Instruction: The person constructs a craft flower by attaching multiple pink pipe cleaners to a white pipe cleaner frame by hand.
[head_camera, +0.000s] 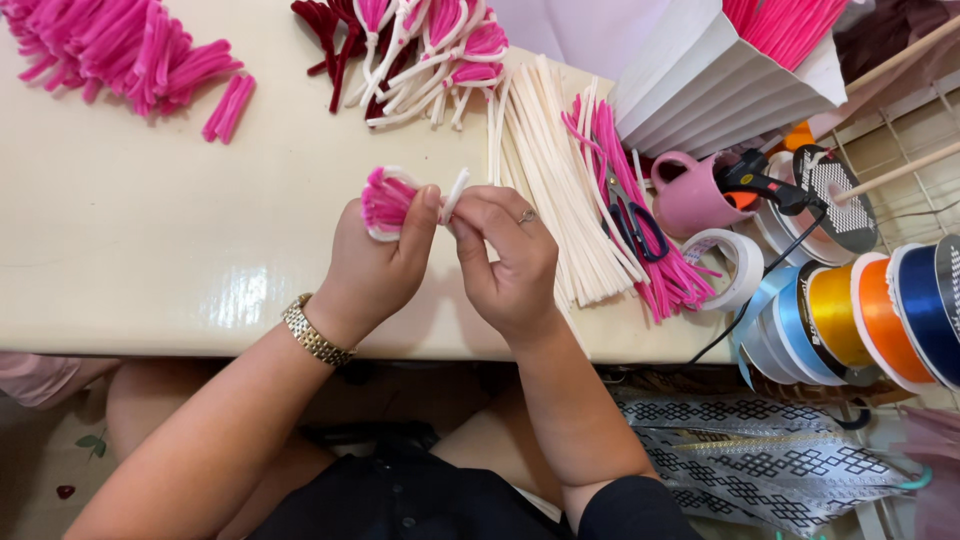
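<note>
Cream and glossy, the table (150, 230) filled most of what I saw from the head camera. My left hand (375, 260) was closed around a small bundle of pink chenille stems (385, 200) with a white stem looped around it; the thumb pressed on it from the side. A gold wristwatch (315, 332) sat on that wrist. My right hand (505, 255) was just beside the left, its fingertips pinched on the free end of the white stem (455, 192), and it wore a ring (527, 215). Both hands were held over the near edge of the table, a little above it.

Just to the right of the hands lay a row of long cream stems (550, 190), and next to them pink stems (675, 280) with a pair of scissors (630, 215) on top. Farther right I saw a pink mug (685, 195), a glue gun (765, 180), a roll of white tape (735, 265) and ribbon spools (880, 310) in blue, yellow and orange. At the far edge lay finished pink and white pieces (440, 50), and at the far left a heap of short pink stems (110, 50).
</note>
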